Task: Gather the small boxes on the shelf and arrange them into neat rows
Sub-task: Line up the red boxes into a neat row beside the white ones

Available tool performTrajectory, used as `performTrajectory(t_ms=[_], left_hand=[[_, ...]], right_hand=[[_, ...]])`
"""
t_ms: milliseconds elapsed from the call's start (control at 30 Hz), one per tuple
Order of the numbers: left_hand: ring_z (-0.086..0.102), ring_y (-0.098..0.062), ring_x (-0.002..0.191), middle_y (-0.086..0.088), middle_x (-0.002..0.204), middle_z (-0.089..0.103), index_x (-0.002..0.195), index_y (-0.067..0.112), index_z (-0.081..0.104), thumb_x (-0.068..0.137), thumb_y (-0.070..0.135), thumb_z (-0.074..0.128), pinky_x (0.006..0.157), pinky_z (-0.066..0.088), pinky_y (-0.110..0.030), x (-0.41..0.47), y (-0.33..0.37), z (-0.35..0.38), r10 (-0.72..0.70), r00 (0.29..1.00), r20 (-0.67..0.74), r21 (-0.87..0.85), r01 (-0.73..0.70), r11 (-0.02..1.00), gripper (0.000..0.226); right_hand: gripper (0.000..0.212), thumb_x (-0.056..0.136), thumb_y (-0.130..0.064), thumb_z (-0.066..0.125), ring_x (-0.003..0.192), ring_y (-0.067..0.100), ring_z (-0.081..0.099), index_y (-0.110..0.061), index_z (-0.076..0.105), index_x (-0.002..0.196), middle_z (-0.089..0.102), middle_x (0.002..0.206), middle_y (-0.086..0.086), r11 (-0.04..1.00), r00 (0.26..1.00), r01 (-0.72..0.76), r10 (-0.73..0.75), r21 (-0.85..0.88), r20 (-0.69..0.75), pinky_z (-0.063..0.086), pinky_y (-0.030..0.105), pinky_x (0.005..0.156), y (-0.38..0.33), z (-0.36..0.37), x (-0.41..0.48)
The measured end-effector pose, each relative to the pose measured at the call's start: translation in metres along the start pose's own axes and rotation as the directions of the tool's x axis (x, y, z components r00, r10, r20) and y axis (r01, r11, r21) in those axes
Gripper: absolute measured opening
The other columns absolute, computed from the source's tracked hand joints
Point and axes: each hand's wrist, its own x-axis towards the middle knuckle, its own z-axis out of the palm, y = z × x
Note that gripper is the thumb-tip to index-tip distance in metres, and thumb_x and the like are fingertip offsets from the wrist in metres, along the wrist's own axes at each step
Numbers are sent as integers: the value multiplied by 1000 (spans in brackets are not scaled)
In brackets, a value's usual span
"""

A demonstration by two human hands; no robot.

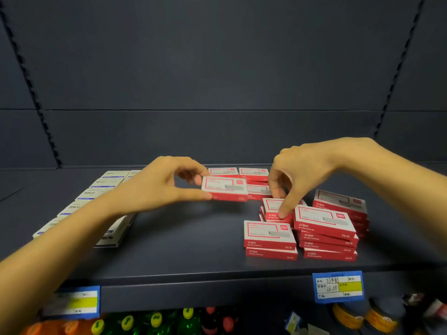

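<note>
My left hand (167, 184) pinches a red and white small box (225, 189) between thumb and fingers, lifted above the dark shelf (183, 247). My right hand (302, 172) reaches down and pinches the top box of a short red stack (274, 209) with thumb and fingertips. Around it stand more red box stacks: one in front (269, 240), a taller one to the right (326, 233), another behind that (341, 204). Several red boxes (239, 172) lie in a row at the back.
Rows of white boxes with blue print (106, 187) fill the shelf's left side, partly under my left forearm. Blue and yellow price tags (338, 286) hang on the front edge. Bottles with coloured caps (157, 320) stand on the shelf below.
</note>
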Motion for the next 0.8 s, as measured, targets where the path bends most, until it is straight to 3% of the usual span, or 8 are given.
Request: performTrajectory(t_ms=[133,233,333,433,600,733,800], left_hand=[[59,-14,83,4,88,65,99,15,67,72,32,75,78,46,-26,22,-21,8,-69,995,-72,131,78,988,33],[59,-15,82,4,89,64,103,15,66,73,34,74,70,43,-20,37,-35,20,-133,991,-25,190,135,972,37],[57,-9,79,0,94,67,104,14,65,75,34,72,64,40,-11,49,-46,30,-181,980,77,193,163,968,36],[58,-8,80,-3,101,68,105,14,64,78,33,70,69,43,-13,56,-52,34,-213,964,159,173,185,967,33],[60,-14,89,-6,108,67,112,11,62,79,32,68,84,48,-26,61,-50,34,-248,951,186,210,208,955,39],[53,-15,101,-2,118,57,125,16,50,83,39,61,92,44,-33,51,-32,35,-141,989,52,461,101,882,49],[57,-14,101,1,111,60,119,17,57,82,40,62,92,46,-34,41,-14,35,-42,999,8,340,37,940,44]], right_hand=[[22,72,-48,70,66,-18,59,-28,64,77,66,72,-23,1000,1000,0,0,-16,17,43,8,58,-4,-1,1],[24,71,-49,71,66,-17,59,-27,67,80,66,73,-23,999,999,-18,17,-36,-31,43,11,62,-2,-4,4],[27,67,-53,71,66,-6,60,-29,66,77,64,70,-23,993,983,-55,36,-102,-178,42,16,58,3,-11,13],[27,68,-52,69,70,2,59,-28,63,78,63,74,-19,985,964,-65,22,-158,-263,44,20,57,7,-12,30],[26,72,-52,68,68,4,55,-29,58,80,59,77,-15,974,967,-96,42,-206,-251,40,19,54,11,-9,51],[30,74,-52,67,73,6,54,-26,60,88,56,83,-14,978,968,-94,46,-186,-247,37,17,53,12,-1,57],[38,75,-53,67,79,7,56,-23,63,98,56,87,-14,982,959,-93,45,-162,-281,39,17,56,12,0,52]])
